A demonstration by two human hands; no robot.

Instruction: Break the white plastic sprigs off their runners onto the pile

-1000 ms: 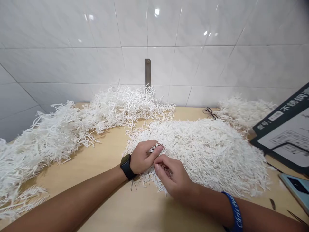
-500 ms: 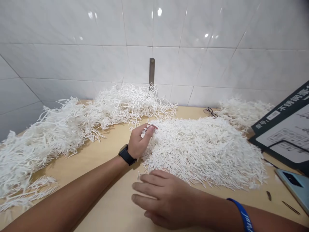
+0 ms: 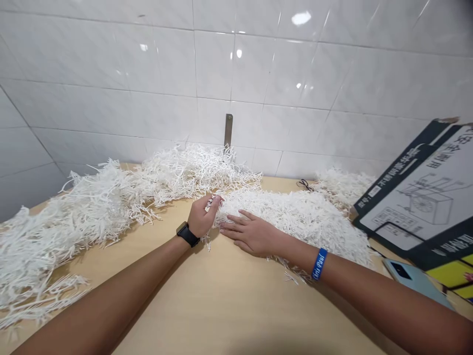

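Note:
A broad heap of thin white strands (image 3: 295, 212) lies on the table in front of me. At its left end my left hand (image 3: 203, 214), with a black watch on the wrist, is closed around a small bunch of white strands, mostly hidden by the fingers. My right hand (image 3: 253, 234) rests flat against the near left side of the heap, fingers stretched out and slightly apart, holding nothing. A second, longer pile of branching white strands (image 3: 121, 197) runs from the far middle to the left edge.
A large printed box (image 3: 417, 197) leans at the right, with a pale blue phone (image 3: 417, 281) near its foot. A smaller white pile (image 3: 343, 185) and a dark looped cord (image 3: 304, 184) lie at the back. A metal bracket (image 3: 228, 130) stands against the tiled wall.
My right hand has moved forward from the near table onto the edge of the heap, which is now narrower from front to back. My left hand stays closed at its left end. The view has tilted up.

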